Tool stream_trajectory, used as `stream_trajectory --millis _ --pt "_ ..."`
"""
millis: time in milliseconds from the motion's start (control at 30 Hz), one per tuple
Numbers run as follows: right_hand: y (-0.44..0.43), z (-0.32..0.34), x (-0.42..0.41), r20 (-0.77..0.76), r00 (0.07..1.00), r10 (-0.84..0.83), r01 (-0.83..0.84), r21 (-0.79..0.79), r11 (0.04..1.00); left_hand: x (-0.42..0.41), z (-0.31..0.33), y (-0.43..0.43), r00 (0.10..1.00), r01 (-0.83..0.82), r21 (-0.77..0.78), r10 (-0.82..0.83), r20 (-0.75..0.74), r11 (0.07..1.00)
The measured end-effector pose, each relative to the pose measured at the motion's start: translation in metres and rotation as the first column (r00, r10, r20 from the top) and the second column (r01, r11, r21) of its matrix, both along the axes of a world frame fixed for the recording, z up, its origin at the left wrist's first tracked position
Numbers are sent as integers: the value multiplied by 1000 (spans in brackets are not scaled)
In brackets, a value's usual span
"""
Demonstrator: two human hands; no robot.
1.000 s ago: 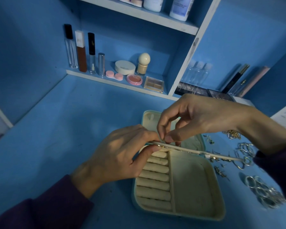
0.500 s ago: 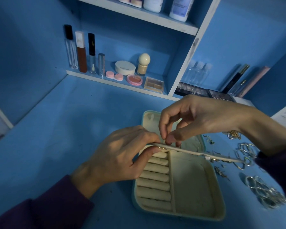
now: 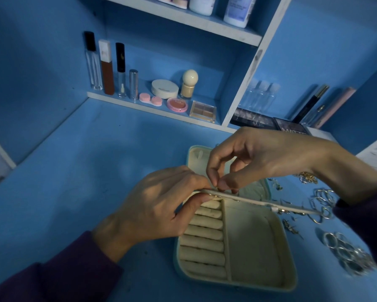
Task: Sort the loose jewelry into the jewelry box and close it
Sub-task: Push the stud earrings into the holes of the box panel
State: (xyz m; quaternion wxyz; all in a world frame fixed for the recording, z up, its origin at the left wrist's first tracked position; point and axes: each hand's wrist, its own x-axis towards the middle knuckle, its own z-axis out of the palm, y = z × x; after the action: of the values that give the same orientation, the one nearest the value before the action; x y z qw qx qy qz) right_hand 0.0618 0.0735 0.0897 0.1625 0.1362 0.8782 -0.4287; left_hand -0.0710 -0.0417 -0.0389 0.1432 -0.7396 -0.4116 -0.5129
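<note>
A cream-lined jewelry box (image 3: 257,253) lies open on the blue desk, with ring rolls (image 3: 205,238) on its left side and a bare compartment on the right. A thin cream flap (image 3: 255,200) stands edge-on across its middle. My left hand (image 3: 159,208) pinches the flap's left end between thumb and fingers. My right hand (image 3: 255,162) hovers over it, fingertips pinching something small at the flap's edge; what it is I cannot make out. Loose silver rings (image 3: 346,251), hoops (image 3: 322,201) and small studs (image 3: 291,227) lie right of the box.
A gold chain (image 3: 307,177) sits behind my right wrist. Cosmetics line the low back shelf (image 3: 152,109): tall bottles (image 3: 106,66), a round compact (image 3: 164,88), a blush pan (image 3: 177,104). Dark palettes (image 3: 270,124) stand at right. The blue desk (image 3: 96,162) stretches left of the box.
Barely any. My right fingertips have shifted slightly at the flap's edge; my left hand keeps the same pinch on the flap.
</note>
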Motion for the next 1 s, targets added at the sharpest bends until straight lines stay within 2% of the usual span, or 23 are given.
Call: stream_trajectory --millis 533,633,733,800,867,1000 --pt "-2 -5 0 -8 1000 22 -21 87 996 0 -1 -1 998 -27 15 26 62 1000" --pt "-1 -10 2 -34 999 -22 24 36 999 2 -1 -1 996 -48 17 47 78 999" --pt "5 -9 9 -88 993 -83 76 -84 994 3 -1 0 993 -86 9 85 85 996" --pt "12 -7 17 -138 976 -168 138 -204 969 4 -1 1 987 -119 -11 119 108 993" --pt "18 -9 23 -205 922 -329 254 -321 912 5 1 3 975 -145 -49 151 164 988" --pt "31 -21 37 -237 687 -687 505 -524 686 7 7 14 941 -123 -157 166 295 980"
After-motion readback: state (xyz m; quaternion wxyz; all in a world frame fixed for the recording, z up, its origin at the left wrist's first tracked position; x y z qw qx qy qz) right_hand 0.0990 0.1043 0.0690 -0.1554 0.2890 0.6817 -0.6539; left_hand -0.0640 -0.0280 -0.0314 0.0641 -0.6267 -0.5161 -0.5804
